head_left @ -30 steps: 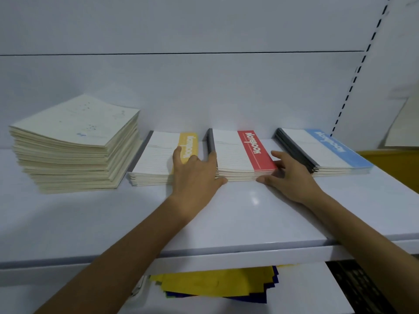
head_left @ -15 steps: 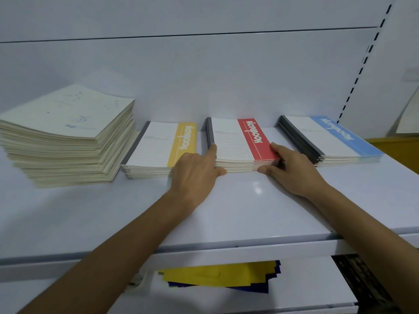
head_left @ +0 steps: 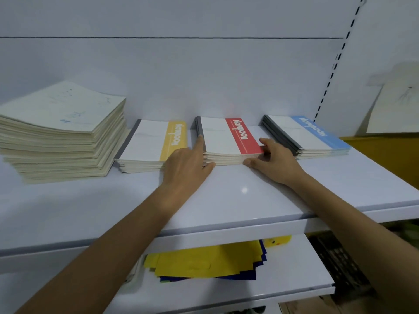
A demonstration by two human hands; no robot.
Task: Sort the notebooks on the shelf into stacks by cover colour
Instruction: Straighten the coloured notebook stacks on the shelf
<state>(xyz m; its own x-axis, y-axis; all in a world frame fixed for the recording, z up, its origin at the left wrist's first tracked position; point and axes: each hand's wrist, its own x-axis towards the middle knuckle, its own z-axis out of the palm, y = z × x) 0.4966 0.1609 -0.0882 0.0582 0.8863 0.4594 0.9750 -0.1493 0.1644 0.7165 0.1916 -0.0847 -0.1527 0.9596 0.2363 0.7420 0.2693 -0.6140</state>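
Observation:
Three notebook stacks lie side by side on the white shelf [head_left: 226, 200]: a yellow-banded stack [head_left: 149, 143], a red-banded stack [head_left: 229, 139] and a blue-banded stack [head_left: 308, 134]. My left hand [head_left: 188, 164] lies in the gap between yellow and red, its index finger straight along the red stack's left spine and its thumb against the front edge. My right hand [head_left: 274, 162] presses the red stack's right front corner, fingers on the side and thumb at the front.
A tall, slightly fanned pile of cream-covered notebooks [head_left: 61, 132] fills the shelf's left end. On the lower shelf [head_left: 294, 277] lie yellow and dark blue sheets [head_left: 204, 261]. A yellow box [head_left: 385, 152] stands at the right, past the slotted upright.
My left hand has slid off the yellow stack and now touches the red stack's left side. My right hand has stayed at the red stack's right front corner.

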